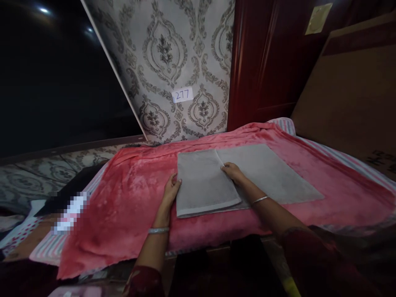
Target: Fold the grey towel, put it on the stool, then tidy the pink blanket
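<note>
A grey towel (278,175) lies on a pink blanket, its left part folded over toward the right so that a double layer shows there. My right hand (234,172) pinches the pale hemmed edge of the folded flap, near its far corner. At the left fold, my left hand (172,190) has its thumb against the towel's edge and its fingers curled beside it. The fingertips of the left hand are partly hidden. The towel's single layer stretches flat to the right, passing under my right forearm.
The pink blanket (133,206) covers a striped cloth (46,249), which shows at the sides. A dark screen (62,82) stands at the left, a cardboard box (355,99) at the right. Behind are patterned wallpaper with a paper label (182,95) and a dark red wooden panel (256,62).
</note>
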The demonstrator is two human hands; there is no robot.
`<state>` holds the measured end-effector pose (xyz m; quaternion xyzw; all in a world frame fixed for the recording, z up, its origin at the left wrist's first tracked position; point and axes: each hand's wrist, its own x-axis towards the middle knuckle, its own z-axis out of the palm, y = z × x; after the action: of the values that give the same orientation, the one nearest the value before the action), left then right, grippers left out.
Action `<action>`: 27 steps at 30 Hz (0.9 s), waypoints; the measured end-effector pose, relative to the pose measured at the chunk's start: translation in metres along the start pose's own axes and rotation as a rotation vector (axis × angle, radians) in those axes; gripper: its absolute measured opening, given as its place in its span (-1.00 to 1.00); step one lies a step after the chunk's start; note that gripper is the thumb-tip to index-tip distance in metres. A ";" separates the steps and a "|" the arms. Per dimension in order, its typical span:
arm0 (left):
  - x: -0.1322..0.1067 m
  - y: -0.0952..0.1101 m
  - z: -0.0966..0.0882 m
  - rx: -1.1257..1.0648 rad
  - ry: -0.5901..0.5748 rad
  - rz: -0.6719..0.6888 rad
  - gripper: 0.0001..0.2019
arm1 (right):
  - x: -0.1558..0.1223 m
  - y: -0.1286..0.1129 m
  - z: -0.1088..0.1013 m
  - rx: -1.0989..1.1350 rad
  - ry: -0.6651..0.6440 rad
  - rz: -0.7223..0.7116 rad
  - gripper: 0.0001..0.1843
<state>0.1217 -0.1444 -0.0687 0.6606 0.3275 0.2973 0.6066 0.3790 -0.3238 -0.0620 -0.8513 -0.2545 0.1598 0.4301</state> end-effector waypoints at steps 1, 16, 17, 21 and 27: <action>-0.001 0.001 0.001 -0.012 -0.012 -0.009 -0.14 | 0.004 -0.003 -0.001 -0.020 0.013 -0.002 -0.76; -0.003 0.004 0.006 -0.101 0.018 -0.044 -0.03 | 0.033 -0.010 -0.006 -0.203 0.054 0.003 -0.79; -0.003 0.003 0.006 -0.100 0.024 -0.042 -0.04 | 0.039 -0.014 -0.007 -0.216 0.053 0.005 -0.75; -0.002 0.000 0.007 -0.067 0.059 -0.010 -0.06 | 0.062 -0.030 -0.009 -0.280 0.056 0.011 -0.70; 0.002 -0.006 0.006 0.005 0.069 0.054 -0.14 | 0.067 -0.027 -0.003 -0.343 0.084 0.017 -0.74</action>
<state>0.1271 -0.1460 -0.0757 0.6602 0.3310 0.3352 0.5850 0.4271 -0.2743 -0.0422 -0.9202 -0.2525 0.0818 0.2876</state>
